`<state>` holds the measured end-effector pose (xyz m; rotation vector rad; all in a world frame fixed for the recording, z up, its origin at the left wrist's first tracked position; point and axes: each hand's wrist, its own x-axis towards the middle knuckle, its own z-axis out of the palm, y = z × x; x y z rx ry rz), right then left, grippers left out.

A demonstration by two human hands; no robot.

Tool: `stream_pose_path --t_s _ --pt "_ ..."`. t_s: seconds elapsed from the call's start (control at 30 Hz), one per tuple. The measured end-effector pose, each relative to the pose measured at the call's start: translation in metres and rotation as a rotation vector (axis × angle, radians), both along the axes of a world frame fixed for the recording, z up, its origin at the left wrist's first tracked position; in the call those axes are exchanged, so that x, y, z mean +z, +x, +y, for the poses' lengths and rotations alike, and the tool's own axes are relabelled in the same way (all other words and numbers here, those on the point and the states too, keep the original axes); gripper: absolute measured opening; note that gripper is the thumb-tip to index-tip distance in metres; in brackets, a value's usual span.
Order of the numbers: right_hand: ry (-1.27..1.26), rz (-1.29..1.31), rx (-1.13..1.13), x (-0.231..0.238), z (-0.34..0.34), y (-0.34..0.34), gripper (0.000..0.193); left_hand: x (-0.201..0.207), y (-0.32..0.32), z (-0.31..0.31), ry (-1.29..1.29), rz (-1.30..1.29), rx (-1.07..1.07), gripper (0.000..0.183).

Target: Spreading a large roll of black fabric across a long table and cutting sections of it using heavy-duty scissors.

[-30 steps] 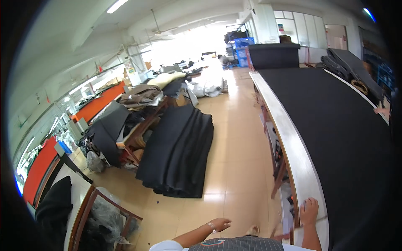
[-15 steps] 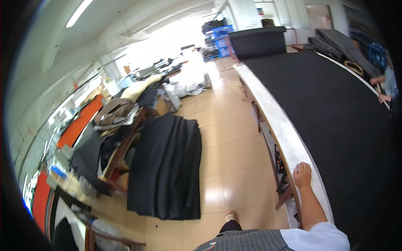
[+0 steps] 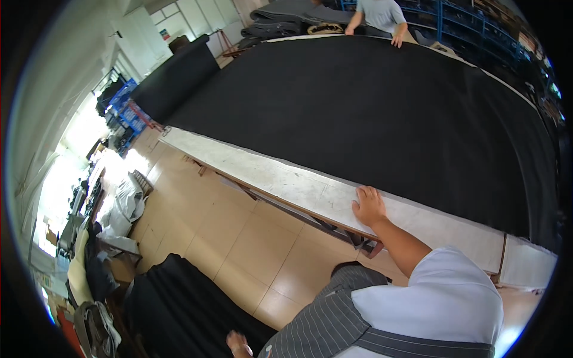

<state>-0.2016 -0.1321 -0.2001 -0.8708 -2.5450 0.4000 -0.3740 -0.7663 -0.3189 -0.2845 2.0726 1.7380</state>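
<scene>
My right hand (image 3: 370,206) rests palm down on the white tabletop border (image 3: 286,179), fingers laid forward and holding nothing. Its fingertips lie close to the near edge of a wide sheet of black fabric (image 3: 358,113) spread over the table. At the lower left, my left hand (image 3: 237,341) hangs low beside my striped apron (image 3: 325,319). It is small and blurred, so its finger pose is unclear. Behind it is a draped pile of black cloth (image 3: 185,304); I cannot tell whether they touch.
Across the table, a co-worker (image 3: 382,15) has both hands at the fabric's far edge. A thick black fabric roll (image 3: 176,77) lies at the table's left end. Blue shelving (image 3: 471,33) stands behind; blue crates (image 3: 125,104) and white bundles (image 3: 128,200) are to the left.
My view has swung right, bringing more of the table and the co-worker into sight. My left hand has come into view. The right hand stays on the table's white border.
</scene>
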Motion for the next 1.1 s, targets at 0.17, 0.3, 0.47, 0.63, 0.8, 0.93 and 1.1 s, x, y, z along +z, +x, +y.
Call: stream_pose_path --t_s 0.17,0.3,0.47,0.63,0.8,0.93,1.1 --pt "-0.053 -0.053 -0.152 0.013 -0.011 0.007 0.051 0.065 -0.134 0.146 0.221 0.029 -0.005 0.03" --pt "0.003 -0.091 -0.265 0.025 -0.023 0.014 0.06 0.111 -0.197 0.308 0.393 -0.053 -0.118 0.051" --pt "0.012 0.057 -0.462 0.008 -0.015 0.003 0.058 0.127 -0.247 0.439 0.463 -0.2 -0.433 0.052" --pt "0.091 0.262 -0.639 -0.021 -0.008 -0.012 0.051 0.112 -0.283 0.518 0.42 -0.363 -0.389 0.038" --pt "-0.702 0.808 -0.921 0.008 -0.012 -0.038 0.032 0.12 -0.316 0.557 0.19 -0.288 -0.423 0.042" --pt "-0.88 0.968 -1.03 0.027 -0.015 -0.045 0.03 0.142 -0.345 0.568 0.181 -0.14 -0.549 0.034" --pt "-0.898 1.154 -1.211 0.058 0.001 -0.039 0.032 0.186 -0.34 0.597 0.276 -0.008 -0.591 0.033"
